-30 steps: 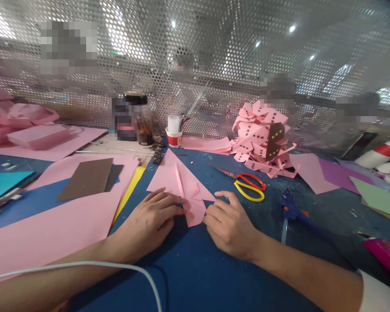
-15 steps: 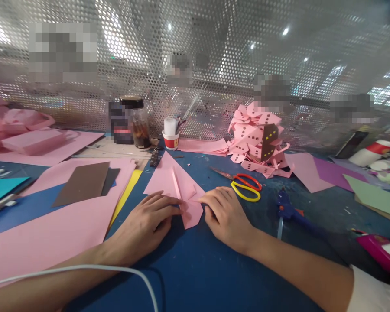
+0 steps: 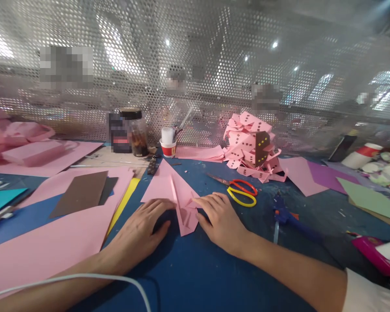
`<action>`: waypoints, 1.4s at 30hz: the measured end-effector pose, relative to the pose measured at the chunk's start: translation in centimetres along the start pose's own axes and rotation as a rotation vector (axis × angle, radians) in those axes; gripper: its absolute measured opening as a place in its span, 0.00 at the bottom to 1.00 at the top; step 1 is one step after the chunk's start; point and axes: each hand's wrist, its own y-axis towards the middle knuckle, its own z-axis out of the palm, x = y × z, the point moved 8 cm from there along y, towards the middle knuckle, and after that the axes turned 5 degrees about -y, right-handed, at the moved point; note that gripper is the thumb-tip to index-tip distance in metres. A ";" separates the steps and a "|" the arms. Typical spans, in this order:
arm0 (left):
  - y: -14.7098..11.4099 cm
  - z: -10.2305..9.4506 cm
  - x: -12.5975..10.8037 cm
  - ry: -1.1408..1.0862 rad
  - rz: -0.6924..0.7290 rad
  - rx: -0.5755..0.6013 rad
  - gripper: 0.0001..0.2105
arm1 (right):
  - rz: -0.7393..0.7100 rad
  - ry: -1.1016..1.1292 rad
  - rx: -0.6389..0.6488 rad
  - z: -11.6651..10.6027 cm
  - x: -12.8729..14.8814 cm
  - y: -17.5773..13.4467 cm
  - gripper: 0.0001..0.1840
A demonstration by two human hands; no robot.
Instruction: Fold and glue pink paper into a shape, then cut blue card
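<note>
A folded sheet of pink paper [image 3: 164,184] lies on the blue tabletop between my hands. A narrow crease stands up along its middle, and a smaller flap is raised on the right side. My left hand [image 3: 144,225] rests at the paper's left side, fingertips against the raised crease and thumb apart below. From the right, my right hand [image 3: 219,223] reaches onto the small flap with its fingers stretched and the thumb lower down at the paper's edge. Scissors [image 3: 242,193] with red and yellow handles lie just beyond my right hand.
A blue glue gun [image 3: 281,212] lies to the right. Behind stand a pink paper model [image 3: 243,138], a paper cup [image 3: 168,148] and a jar [image 3: 139,136]. Pink sheets [image 3: 74,229] cover the left side. A white cable [image 3: 94,276] crosses my left forearm.
The raised crease and flap stand more upright. My left fingers have drawn slightly off the paper's lower part, the thumb spreading away. My right fingertips have moved inward over the flap. The view tilted slightly.
</note>
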 end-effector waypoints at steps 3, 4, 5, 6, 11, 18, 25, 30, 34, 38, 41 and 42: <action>-0.1 0.1 0.1 0.005 -0.003 -0.014 0.16 | -0.026 0.020 -0.014 -0.2 0.3 0.0 0.17; -0.2 0.1 0.1 0.006 0.000 -0.019 0.16 | -0.035 0.024 -0.017 -0.2 0.4 -0.1 0.17; -0.2 0.1 0.0 0.006 0.007 -0.026 0.16 | -0.044 0.027 -0.019 -0.2 0.5 -0.1 0.16; -0.3 0.1 -0.1 0.006 0.018 -0.032 0.16 | -0.054 0.032 -0.019 -0.2 0.6 -0.1 0.16; -0.3 0.0 -0.7 -0.003 0.096 -0.059 0.17 | -0.098 0.077 -0.001 -0.2 1.0 -0.1 0.13; -0.3 0.2 -1.0 -0.057 0.121 -0.002 0.12 | -0.120 0.120 0.009 -0.3 1.2 0.0 0.13; -0.4 0.1 -1.4 -0.149 0.106 0.042 0.14 | -0.124 0.128 0.017 -0.2 1.2 -0.1 0.16; -0.2 0.1 -2.0 -0.229 0.064 0.054 0.07 | -0.135 0.133 0.012 -0.3 1.3 0.0 0.15; 0.2 -0.1 -2.1 -0.300 0.064 -0.009 0.04 | -0.146 0.126 0.006 -0.3 1.5 -0.1 0.15; 0.4 -0.3 -2.5 -0.370 0.093 -0.017 0.06 | -0.136 0.140 0.002 -0.4 1.4 0.0 0.16; 0.2 -0.7 -2.6 -0.371 0.088 -0.038 0.08 | -0.102 0.177 -0.041 -0.8 0.9 0.0 0.14; 0.1 -0.8 -2.5 -0.369 0.074 -0.044 0.07 | -0.080 0.190 -0.062 -0.9 0.7 0.1 0.13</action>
